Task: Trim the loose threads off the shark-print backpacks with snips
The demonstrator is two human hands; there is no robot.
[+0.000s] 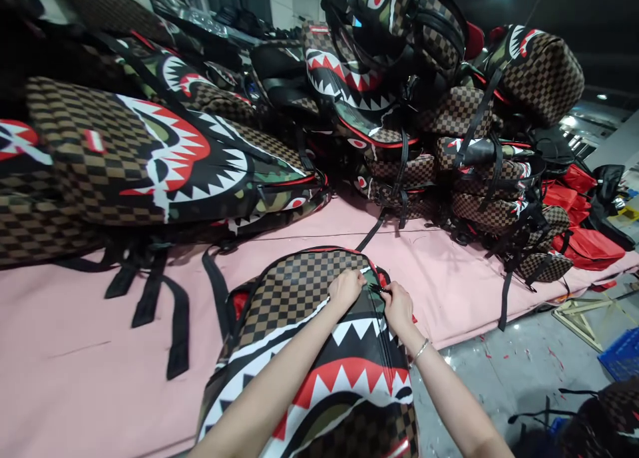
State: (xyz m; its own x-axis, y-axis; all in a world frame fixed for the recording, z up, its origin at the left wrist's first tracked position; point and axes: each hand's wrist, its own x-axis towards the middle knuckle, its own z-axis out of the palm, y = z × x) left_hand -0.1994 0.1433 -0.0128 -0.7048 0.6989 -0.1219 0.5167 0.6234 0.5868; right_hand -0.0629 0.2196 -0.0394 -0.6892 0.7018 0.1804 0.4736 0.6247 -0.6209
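Observation:
A backpack (299,278) with brown checks, a shark-mouth print and camouflage patches lies on the pink-covered table in front of me. My left hand (346,289) is closed against its upper front, near the white edge of the print; whatever its fingertips pinch is too small to make out. Close beside it, my right hand (398,305) grips a small black pointed tool (378,289), its tip directed at the camouflage patch near the backpack's red-trimmed right edge. A bracelet circles my right wrist.
Similar backpacks (164,158) are heaped at the left, their black straps (177,325) hanging onto the pink cover (60,351). More stand in tall stacks (479,158) behind. Red bags (594,245) lie at the far right. A blue crate (622,358) is on the grey floor.

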